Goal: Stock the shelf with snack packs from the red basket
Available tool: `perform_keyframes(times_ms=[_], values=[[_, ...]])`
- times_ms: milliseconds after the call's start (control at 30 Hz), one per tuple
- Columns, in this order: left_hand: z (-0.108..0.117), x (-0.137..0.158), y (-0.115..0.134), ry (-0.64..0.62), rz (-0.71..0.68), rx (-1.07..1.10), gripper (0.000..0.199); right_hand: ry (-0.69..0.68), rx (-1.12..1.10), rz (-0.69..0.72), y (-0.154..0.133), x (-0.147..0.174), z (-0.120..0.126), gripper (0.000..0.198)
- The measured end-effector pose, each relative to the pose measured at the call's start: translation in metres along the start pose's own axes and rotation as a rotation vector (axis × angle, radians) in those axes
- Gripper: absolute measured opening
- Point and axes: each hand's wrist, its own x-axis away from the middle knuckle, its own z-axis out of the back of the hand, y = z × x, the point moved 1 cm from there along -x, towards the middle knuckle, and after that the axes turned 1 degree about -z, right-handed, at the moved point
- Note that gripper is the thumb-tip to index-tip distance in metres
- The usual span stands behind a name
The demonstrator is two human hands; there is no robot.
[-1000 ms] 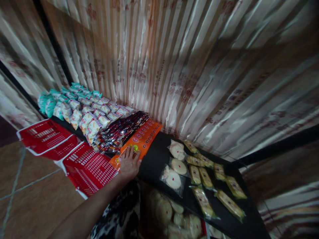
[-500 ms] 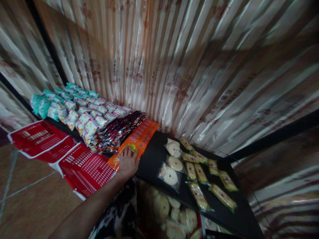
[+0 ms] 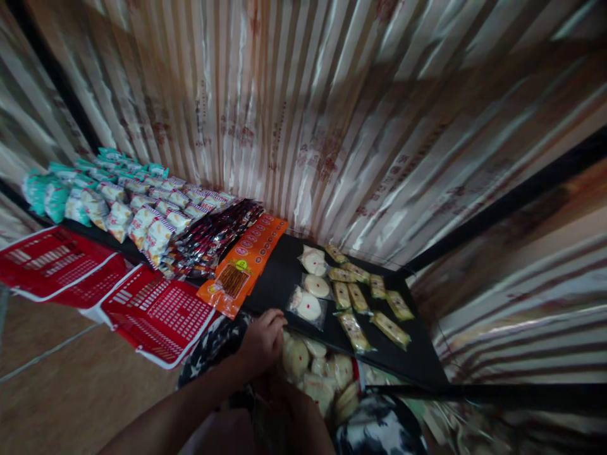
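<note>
My left hand (image 3: 263,340) is at the front edge of the black shelf (image 3: 266,292), its fingers curled together; whatever they may hold is hidden. Below it my right hand (image 3: 285,395) is in shadow, and its fingers cannot be made out. Just beyond both is a basket of round pale cakes in clear wrappers (image 3: 296,359). The flat orange snack packet (image 3: 236,273) lies on the shelf, untouched. To its right, wrapped round cakes (image 3: 316,286) form a short row beside several yellow-wrapped bars (image 3: 355,332).
Dark shiny sachets (image 3: 218,237) are stacked left of the orange packet. Farther left stand rows of white snack bags (image 3: 154,237) and teal bags (image 3: 55,201). Red baskets (image 3: 159,309) sit before the shelf. A pleated curtain (image 3: 303,114) hangs behind.
My left hand has left the orange packet and drawn back toward me, its fingers now curled. My right arm has come into view from below. The camera view has shifted right.
</note>
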Motion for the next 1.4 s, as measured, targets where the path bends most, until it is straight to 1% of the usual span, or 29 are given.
perform_keyframes(times_ms=[67, 133, 200, 267, 333, 467, 533, 600, 667, 767, 900, 1000, 1067, 1133, 1167, 1233, 1300, 1333, 1400], values=[[-0.008, 0.0, 0.007, -0.008, 0.007, 0.012, 0.033, 0.025, -0.056, 0.034, 0.003, -0.022, 0.013, 0.026], [-0.013, -0.007, 0.01, -0.026, 0.0, -0.003, 0.036, 0.147, -0.145, 0.096, 0.007, -0.036, 0.032, 0.033], [-0.016, -0.019, 0.012, -0.05, -0.005, -0.02, 0.037, 0.309, -0.189, 0.171, 0.011, -0.046, 0.057, 0.037], [-0.017, -0.03, 0.014, -0.069, 0.009, -0.037, 0.037, 0.449, -0.148, 0.216, 0.014, -0.062, 0.084, 0.037], [-0.02, -0.04, 0.014, -0.09, 0.033, -0.05, 0.036, 0.562, -0.06, 0.22, 0.017, -0.088, 0.112, 0.037], [-0.026, -0.055, 0.011, -0.109, 0.082, -0.045, 0.037, 0.647, 0.16, 0.229, 0.024, -0.154, 0.158, 0.04], [-0.029, -0.062, 0.008, -0.119, 0.096, -0.038, 0.037, 0.648, 0.281, 0.194, 0.028, -0.183, 0.174, 0.041], [-0.032, -0.07, 0.005, -0.13, 0.105, -0.033, 0.038, 0.619, 0.38, 0.155, 0.032, -0.206, 0.184, 0.042], [-0.035, -0.077, 0.002, -0.127, 0.113, -0.016, 0.039, 0.575, 0.439, 0.117, 0.035, -0.222, 0.188, 0.045], [-0.041, -0.085, -0.003, -0.113, 0.118, 0.031, 0.038, 0.548, 0.458, 0.095, 0.037, -0.234, 0.189, 0.051], [-0.052, -0.096, -0.011, -0.066, 0.129, 0.097, 0.038, 0.619, 0.427, 0.103, 0.033, -0.234, 0.191, 0.052], [-0.059, -0.106, -0.016, -0.001, 0.179, 0.215, 0.036, 0.656, 0.354, 0.061, 0.028, -0.227, 0.196, 0.049], [-0.063, -0.116, -0.017, 0.025, 0.26, 0.361, 0.032, 0.678, 0.297, 0.049, 0.024, -0.221, 0.198, 0.046], [-0.064, -0.126, -0.017, 0.037, 0.409, 0.591, 0.031, 0.705, 0.245, 0.102, 0.019, -0.215, 0.197, 0.04], [-0.064, -0.13, -0.015, 0.044, 0.499, 0.739, 0.032, 0.716, 0.221, 0.146, 0.016, -0.211, 0.195, 0.036], [-0.061, -0.139, -0.012, 0.074, 0.664, 1.057, 0.042, 0.712, 0.186, 0.236, 0.009, -0.204, 0.188, 0.03], [-0.058, -0.146, -0.01, 0.117, 0.779, 1.308, 0.052, 0.672, 0.188, 0.311, 0.0, -0.195, 0.177, 0.028], [-0.056, -0.148, -0.009, 0.141, 0.823, 1.385, 0.053, 0.652, 0.2, 0.347, -0.004, -0.191, 0.172, 0.027], [-0.053, -0.15, -0.01, 0.198, 0.905, 1.447, 0.048, 0.616, 0.225, 0.427, -0.012, -0.182, 0.161, 0.027]])
